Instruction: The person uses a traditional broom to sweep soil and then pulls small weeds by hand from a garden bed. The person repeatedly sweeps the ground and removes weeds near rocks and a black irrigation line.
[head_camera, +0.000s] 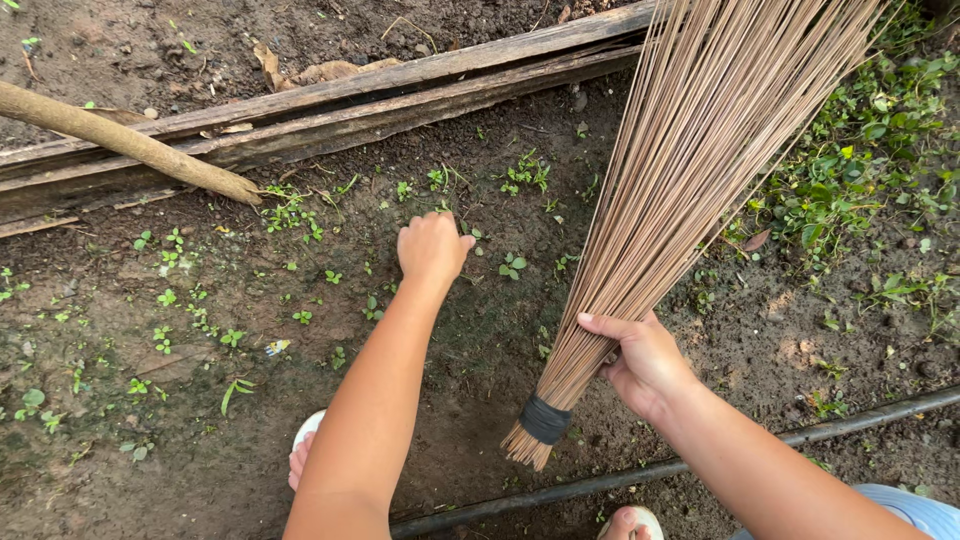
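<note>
My right hand (645, 360) grips a stick broom (690, 160) of thin tan sticks just above its black binding band (545, 418). The sticks fan out up and to the right, bound end pointing down. My left hand (430, 248) reaches forward with fingers curled, down at the dark soil among small green seedlings (512, 265). Whether it pinches anything is hidden by the knuckles.
Weathered wooden planks (330, 110) run across the top, with a thick pale root or branch (120, 140) lying over them at left. A black hose (620, 478) crosses the bottom. Leafy weeds (860, 170) grow at right. My sandalled feet (305, 445) show below.
</note>
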